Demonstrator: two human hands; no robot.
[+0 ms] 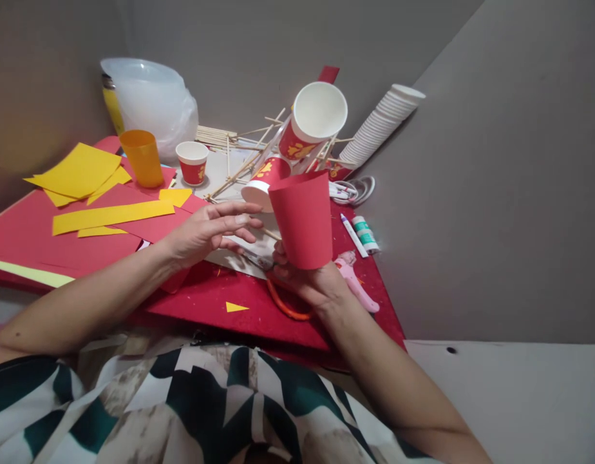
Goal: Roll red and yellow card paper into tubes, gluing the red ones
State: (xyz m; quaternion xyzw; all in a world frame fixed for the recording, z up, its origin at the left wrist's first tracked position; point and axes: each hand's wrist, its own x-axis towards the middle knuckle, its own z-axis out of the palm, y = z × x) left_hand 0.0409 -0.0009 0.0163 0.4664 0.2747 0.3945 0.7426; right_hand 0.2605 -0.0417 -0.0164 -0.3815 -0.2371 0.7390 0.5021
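Note:
My right hand (311,278) grips a piece of red paper (303,218) curled into a cup-like cone and holds it upright above the red-covered table (220,303). Its fingers are closed on the lower edge. My left hand (211,231) hovers just left of the cone with fingers stretched out and loosely apart, its fingertips close to the cone's left edge and holding nothing. Behind the cone stands a structure of wooden sticks (239,169) with red paper cups (311,129) fixed to it.
Yellow paper sheets and strips (85,173) lie at the left with an orange cup (143,157) and a small red cup (192,162). A stack of white cups (382,122), a glue stick (365,233), a pink glue gun (358,287) and orange-handled scissors (284,304) sit at the right.

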